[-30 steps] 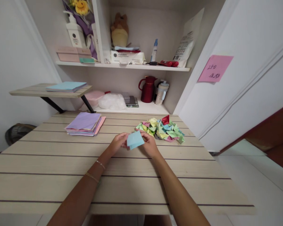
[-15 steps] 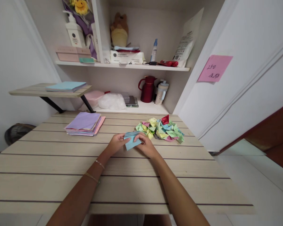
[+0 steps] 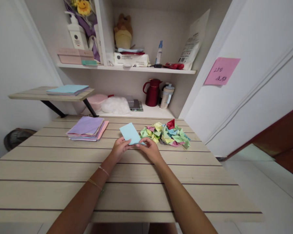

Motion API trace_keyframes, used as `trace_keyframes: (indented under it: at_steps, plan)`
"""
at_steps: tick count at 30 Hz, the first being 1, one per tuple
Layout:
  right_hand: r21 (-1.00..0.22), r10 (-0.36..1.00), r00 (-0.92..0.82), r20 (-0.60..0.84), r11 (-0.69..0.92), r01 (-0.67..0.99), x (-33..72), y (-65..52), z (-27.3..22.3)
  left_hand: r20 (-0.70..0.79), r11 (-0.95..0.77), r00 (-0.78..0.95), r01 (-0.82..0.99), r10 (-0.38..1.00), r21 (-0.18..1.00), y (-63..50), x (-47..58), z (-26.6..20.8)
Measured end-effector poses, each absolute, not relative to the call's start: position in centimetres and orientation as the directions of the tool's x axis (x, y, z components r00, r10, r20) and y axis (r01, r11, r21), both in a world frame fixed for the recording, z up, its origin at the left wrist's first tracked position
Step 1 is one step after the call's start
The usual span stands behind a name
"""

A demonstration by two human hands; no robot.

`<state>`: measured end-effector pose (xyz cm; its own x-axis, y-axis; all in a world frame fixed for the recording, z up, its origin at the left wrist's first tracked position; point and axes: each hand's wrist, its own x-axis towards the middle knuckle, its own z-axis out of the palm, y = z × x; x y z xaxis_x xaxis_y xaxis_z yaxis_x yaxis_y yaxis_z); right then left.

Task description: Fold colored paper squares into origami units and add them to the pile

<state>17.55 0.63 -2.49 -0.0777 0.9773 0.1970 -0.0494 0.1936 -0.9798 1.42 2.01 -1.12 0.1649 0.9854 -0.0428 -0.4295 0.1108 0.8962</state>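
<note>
Both hands pinch the near edge of a light blue paper [image 3: 130, 133] that stands up and tilts away over the wooden table [image 3: 63, 169]. My left hand [image 3: 119, 148] grips its lower left part, my right hand [image 3: 148, 149] its lower right corner. A stack of purple and pink paper sheets [image 3: 87, 128] lies to the left. A pile of folded coloured paper pieces [image 3: 167, 133] sits just right of my right hand.
A small side shelf [image 3: 39, 94] holds blue sheets [image 3: 67, 89]. Behind the table stand a red jug [image 3: 151, 92], a cup [image 3: 166, 95] and a plastic bag [image 3: 116, 105]. The upper shelf [image 3: 127, 68] carries bottles and boxes. A pink note [image 3: 221, 71] sticks on the door at right.
The blue paper, held folded between both hands a second ago, has swung up and away. It now stands unfolded and tilted toward the far side, with both hands lower at its near edge.
</note>
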Motion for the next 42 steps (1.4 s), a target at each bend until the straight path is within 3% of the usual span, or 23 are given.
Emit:
trace_keyframes:
  at_steps: [7, 15, 22, 30, 42]
  plan:
    - [-0.945, 0.986, 0.071, 0.148, 0.163, -0.284, 17.8, 0.8, -2.2, -0.041, 0.115, 0.190, -0.398, 0.981, 0.910, 1.4, 1.8, -0.7]
    - [-0.907, 0.985, 0.097, 0.143, 0.170, -0.385, 18.0, 0.9, -2.1, -0.091, 0.114, 0.099, -0.260, 0.991, 0.959, 1.8, 1.9, -1.2]
    - [-0.938, 0.994, -0.101, -0.042, -0.074, -0.338, 17.5, 0.7, -2.7, -0.048, 0.102, 0.221, -0.239, 0.974, 0.966, 1.4, 2.4, -1.5]
    - [-0.914, 0.994, 0.101, -0.030, 0.013, -0.406, 18.6, 1.1, -2.3, 0.182, -0.137, 0.371, -0.145, 0.911, 0.980, 1.2, 1.4, -1.4]
    - [-0.938, 0.999, 0.031, 0.012, 0.022, -0.347, 18.7, 1.3, -2.7, 0.315, -0.385, 0.437, 0.080, 0.843, 0.920, 1.7, 0.4, -0.9]
